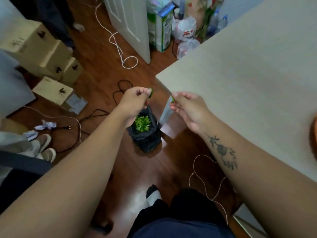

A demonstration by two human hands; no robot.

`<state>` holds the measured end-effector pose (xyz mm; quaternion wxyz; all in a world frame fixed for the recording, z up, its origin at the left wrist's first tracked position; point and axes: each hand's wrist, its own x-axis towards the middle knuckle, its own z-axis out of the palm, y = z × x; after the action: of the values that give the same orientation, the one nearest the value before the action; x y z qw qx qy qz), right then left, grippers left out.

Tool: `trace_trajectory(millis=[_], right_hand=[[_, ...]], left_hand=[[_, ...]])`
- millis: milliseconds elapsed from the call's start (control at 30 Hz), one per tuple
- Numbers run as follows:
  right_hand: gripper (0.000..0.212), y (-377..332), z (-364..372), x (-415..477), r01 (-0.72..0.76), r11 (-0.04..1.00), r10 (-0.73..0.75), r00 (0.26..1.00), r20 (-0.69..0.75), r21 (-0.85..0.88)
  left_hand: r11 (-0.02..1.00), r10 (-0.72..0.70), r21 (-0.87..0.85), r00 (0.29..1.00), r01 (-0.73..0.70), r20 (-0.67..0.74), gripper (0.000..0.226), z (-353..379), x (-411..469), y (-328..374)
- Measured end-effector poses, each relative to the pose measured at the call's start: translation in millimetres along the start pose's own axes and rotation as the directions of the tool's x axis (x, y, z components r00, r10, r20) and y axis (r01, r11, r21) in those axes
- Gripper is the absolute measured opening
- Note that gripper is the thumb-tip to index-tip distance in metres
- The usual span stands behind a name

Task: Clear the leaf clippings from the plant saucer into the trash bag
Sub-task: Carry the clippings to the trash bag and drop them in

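Observation:
A black trash bag [147,140] stands open on the wooden floor beside the table corner, with a heap of green leaf clippings [142,123] inside. My left hand [135,102] hovers above the bag, its fingers pinched on a small green leaf clipping [151,93]. My right hand [187,107] is level with it at the table's edge, pinching another green leaf clipping [172,99]. An orange-brown curved rim, the plant saucer [313,133], shows at the far right edge of the table, mostly cut off by the frame.
The beige table [248,79] fills the right side. Cardboard boxes [42,54] stack at the left. White cord [120,48] and black cables [96,115] lie on the floor. Bags and bottles [185,30] crowd the far wall. Another person's shoes [46,148] are at left.

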<state>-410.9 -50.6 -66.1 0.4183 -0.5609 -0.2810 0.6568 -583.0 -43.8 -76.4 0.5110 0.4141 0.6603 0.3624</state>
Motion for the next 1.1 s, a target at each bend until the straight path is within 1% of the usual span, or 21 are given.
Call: trace_trajectory(millis=[67,233,400,500,633,733,800,900,967,1100], right_hand=[[0.006,11.5,25.8,13.4,-0.028,0.998,0.030,0.999,0.030,-0.051],[0.007,55.8,72.1,57.4,-0.096,0.981,0.110,0.991,0.074,-0.170],[0.011,121.2,93.6,127.9,-0.200,0.937,0.212,0.977,0.014,-0.287],[0.014,154.3,94.1,167.8,-0.233,0.908,0.234,0.971,-0.039,-0.347],[0.014,202.3,90.1,226.6,-0.233,0.860,0.224,0.972,-0.075,-0.453],[0.017,229.6,86.7,259.6,-0.214,0.822,0.212,0.975,-0.065,-0.527],[0.021,248.0,82.0,277.8,-0.205,0.787,0.220,0.974,-0.045,-0.581],[0.027,266.6,73.2,292.2,-0.153,0.711,0.188,0.982,-0.023,-0.686],[0.027,274.0,68.1,297.0,-0.126,0.673,0.160,0.987,-0.023,-0.729],[0.026,267.3,66.5,291.4,-0.089,0.661,0.096,0.995,-0.034,-0.745]], left_hand=[[0.998,-0.047,-0.046,0.998,0.045,-0.044,0.017,-23.8,5.2,-15.1],[0.983,-0.176,-0.073,0.977,0.168,-0.120,0.017,-57.6,29.1,-63.4],[0.958,-0.287,-0.050,0.939,0.282,-0.189,0.015,-70.2,76.7,-125.6],[0.944,-0.330,-0.049,0.922,0.327,-0.201,0.015,-67.8,110.6,-165.3],[0.926,-0.375,-0.033,0.903,0.377,-0.209,0.013,-56.0,158.5,-227.3],[0.928,-0.363,0.013,0.910,0.373,-0.200,0.012,-45.6,184.4,-264.8],[0.929,-0.343,0.083,0.923,0.361,-0.177,0.014,-39.4,197.8,-286.4],[0.925,-0.335,0.131,0.927,0.358,-0.169,0.008,-33.3,208.4,-306.7],[0.927,-0.319,0.147,0.931,0.345,-0.176,0.005,-28.7,212.7,-314.3],[0.936,-0.248,0.202,0.946,0.290,-0.211,0.012,-26.7,208.3,-302.0]])
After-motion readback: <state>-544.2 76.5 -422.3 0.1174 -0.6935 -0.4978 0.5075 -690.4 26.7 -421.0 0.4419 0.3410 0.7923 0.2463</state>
